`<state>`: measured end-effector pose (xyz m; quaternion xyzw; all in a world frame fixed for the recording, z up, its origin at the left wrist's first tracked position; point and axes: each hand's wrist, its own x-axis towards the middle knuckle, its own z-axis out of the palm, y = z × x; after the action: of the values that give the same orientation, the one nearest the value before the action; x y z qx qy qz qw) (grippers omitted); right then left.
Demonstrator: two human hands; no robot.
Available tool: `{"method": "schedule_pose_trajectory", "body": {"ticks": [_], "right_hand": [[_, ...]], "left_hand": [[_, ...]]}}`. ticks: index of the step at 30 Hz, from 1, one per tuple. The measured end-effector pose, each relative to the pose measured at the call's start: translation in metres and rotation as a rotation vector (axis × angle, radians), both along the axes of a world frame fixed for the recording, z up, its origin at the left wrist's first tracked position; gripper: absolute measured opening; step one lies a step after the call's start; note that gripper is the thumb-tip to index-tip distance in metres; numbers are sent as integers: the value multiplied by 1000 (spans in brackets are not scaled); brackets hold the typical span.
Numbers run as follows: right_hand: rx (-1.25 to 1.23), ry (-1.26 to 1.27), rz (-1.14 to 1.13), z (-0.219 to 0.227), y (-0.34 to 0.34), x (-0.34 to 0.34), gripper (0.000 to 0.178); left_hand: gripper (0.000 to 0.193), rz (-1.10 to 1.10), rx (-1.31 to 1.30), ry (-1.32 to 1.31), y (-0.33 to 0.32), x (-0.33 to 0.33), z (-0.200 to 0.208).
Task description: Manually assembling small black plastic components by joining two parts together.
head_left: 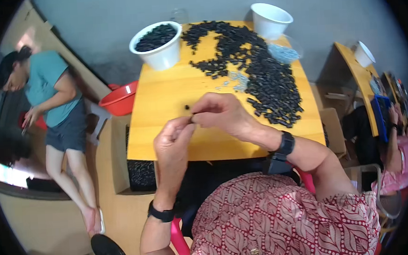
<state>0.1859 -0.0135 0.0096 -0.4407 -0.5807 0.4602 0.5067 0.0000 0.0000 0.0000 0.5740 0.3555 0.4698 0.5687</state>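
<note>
Over the near left part of the yellow table (157, 95), my two hands meet fingertip to fingertip. My left hand (172, 141) is closed in a pinch, thumb and fingers on a small dark piece (193, 119). From the right, my right hand (224, 114) pinches at the same piece, most of which the fingers hide. Just beyond the fingertips lies a loose small black part (187, 107). A large spread of short black cylindrical parts (276, 88) covers the table's far and right side. Beside it is a small heap of silvery metal pins (239, 81).
A white bucket (165, 59) full of black parts stands far left, another white bucket (269, 27) far right. A clear bowl of pins (283, 55) sits near the latter. A red basin (120, 102) and a cardboard box (121, 165) are left of the table. Other people are on both sides.
</note>
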Motion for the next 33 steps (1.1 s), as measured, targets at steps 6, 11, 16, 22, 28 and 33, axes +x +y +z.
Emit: {"method": "schedule_pose_trajectory", "body": {"ticks": [6, 11, 16, 22, 28, 33], "right_hand": [[-145, 151, 1, 1, -7, 4, 16], [-63, 53, -13, -12, -8, -2, 14], [-52, 89, -8, -17, -8, -3, 13], [-21, -47, -67, -13, -15, -12, 14], [179, -272, -126, -13, -15, -13, 18], [449, -456, -93, -7, -9, -6, 25]], "left_hand": [[16, -11, 0, -134, 1, 10, 1], [18, -2, -72, -176, -5, 13, 3], [19, -17, -107, -192, -4, 11, 0], [14, 25, -112, -218, -3, 8, -13], [14, 46, -156, -209, -5, 3, -7], [18, -54, -235, -209, -2, 0, -7]]}}
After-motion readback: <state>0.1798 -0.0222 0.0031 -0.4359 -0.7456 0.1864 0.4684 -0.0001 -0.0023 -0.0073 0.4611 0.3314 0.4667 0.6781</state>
